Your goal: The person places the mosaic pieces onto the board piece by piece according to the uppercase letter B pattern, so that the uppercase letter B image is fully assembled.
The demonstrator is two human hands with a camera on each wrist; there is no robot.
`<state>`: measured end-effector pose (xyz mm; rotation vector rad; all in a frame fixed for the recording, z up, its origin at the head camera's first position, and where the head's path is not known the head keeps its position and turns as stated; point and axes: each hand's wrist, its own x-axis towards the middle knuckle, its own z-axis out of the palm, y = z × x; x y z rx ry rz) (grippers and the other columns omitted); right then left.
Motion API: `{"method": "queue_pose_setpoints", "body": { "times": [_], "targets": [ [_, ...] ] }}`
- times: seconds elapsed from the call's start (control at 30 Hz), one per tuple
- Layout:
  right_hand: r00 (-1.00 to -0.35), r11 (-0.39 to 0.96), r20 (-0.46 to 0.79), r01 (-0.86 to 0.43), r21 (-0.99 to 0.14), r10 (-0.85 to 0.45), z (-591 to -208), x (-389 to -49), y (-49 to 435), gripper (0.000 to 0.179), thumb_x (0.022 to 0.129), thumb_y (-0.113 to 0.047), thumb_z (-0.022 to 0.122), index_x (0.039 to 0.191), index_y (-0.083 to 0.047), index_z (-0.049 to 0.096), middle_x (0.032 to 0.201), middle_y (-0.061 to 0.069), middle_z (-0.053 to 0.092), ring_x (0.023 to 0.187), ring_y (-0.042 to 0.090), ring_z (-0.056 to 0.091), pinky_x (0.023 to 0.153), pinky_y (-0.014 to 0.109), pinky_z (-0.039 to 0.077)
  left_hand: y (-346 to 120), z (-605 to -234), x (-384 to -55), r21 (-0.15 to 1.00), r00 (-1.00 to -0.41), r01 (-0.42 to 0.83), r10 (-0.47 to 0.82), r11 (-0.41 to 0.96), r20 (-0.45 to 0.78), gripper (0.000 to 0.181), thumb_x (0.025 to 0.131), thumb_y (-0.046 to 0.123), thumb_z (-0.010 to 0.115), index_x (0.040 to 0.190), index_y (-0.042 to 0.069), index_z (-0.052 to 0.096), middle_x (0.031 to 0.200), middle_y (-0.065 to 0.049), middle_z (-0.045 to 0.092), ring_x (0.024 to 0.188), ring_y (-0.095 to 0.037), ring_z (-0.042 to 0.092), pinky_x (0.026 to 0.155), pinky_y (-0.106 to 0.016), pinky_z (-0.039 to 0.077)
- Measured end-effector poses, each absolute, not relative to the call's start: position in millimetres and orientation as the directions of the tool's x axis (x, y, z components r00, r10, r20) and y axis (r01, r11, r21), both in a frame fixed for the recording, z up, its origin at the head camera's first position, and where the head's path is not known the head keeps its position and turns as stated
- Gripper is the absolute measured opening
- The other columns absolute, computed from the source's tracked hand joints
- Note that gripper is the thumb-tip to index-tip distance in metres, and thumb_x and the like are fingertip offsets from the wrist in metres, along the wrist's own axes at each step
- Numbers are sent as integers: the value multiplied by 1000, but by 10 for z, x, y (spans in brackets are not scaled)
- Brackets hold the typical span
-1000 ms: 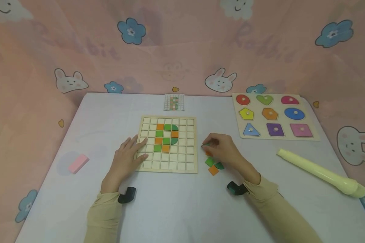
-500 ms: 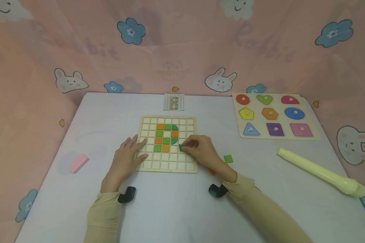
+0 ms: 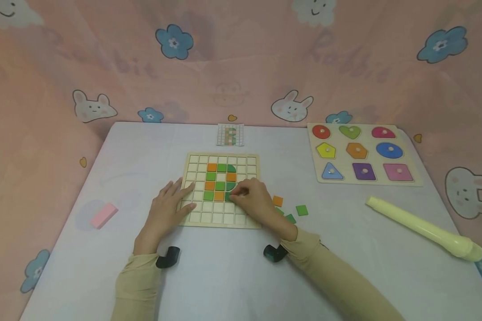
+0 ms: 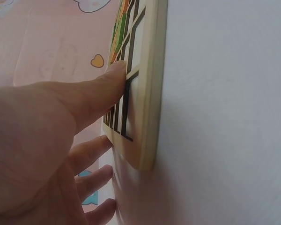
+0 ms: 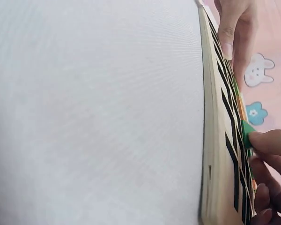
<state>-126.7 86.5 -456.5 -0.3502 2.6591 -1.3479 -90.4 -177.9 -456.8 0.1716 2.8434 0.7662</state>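
A wooden grid board lies on the white table with orange and green tiles set in its cells. My right hand is over the board, pinching a dark green tile with a rounded side between thumb and finger. That tile sits right beside an orange square in the lowest filled row. At the board's left edge rests my left hand, fingers spread, with the thumb lying over the cells in the left wrist view. In the head view, the fingers of my right hand partly cover the pinched tile.
Right of the board lie loose tiles, among them an orange square and a green square. A small pattern card is behind the board. A shape puzzle, a yellow tube and a pink block lie farther out.
My right hand has moved left from the loose tiles onto the board, carrying the dark green tile to beside the lowest orange square. Loose tiles are uncovered behind it. My left hand stays put.
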Motion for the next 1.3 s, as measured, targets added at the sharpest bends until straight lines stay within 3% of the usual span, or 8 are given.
{"method": "queue_pose_setpoints", "body": {
  "times": [0.4,0.57,0.73,1.0,1.3],
  "targets": [
    [-964,680,-15,-175,-712,-265,-4542,-1263,873,11,89,-18,87,82,-12,82,106,5,68,109,24,58,88,39,53,-1780,-4582,-903,516,-976,68,165,854,-145,62,104,30,68,161,18,47,175,-20,25,161,-51,19,121,-79,24],
    [-943,696,-53,-204,-688,-329,-4553,-1265,1008,9,91,-18,84,94,-12,78,119,9,64,113,27,51,92,39,51,-1776,-4586,-903,511,-976,65,162,857,-148,63,104,30,68,162,18,46,175,-20,25,161,-51,19,121,-79,24],
    [-921,702,-84,-230,-674,-381,-4558,-1282,1237,20,91,-19,83,107,-11,74,127,13,58,111,28,45,90,37,43,-1777,-4586,-907,503,-975,61,161,862,-157,63,104,31,67,162,19,45,176,-20,24,162,-50,18,122,-78,24],
    [-891,692,-118,-251,-676,-438,-4529,-1309,1649,42,89,-18,86,125,-6,67,136,20,55,122,36,45,105,52,42,-1779,-4580,-911,501,-973,69,168,863,-156,63,105,31,67,163,19,45,176,-20,24,162,-50,18,122,-77,24],
    [-839,747,-247,-251,-616,-486,-4517,-1332,2013,66,79,-27,95,136,-14,64,148,17,46,132,38,39,111,60,42,-1771,-4575,-907,507,-973,55,161,860,-167,63,105,30,67,163,19,44,176,-20,23,162,-49,17,123,-77,22]
  ]
}}
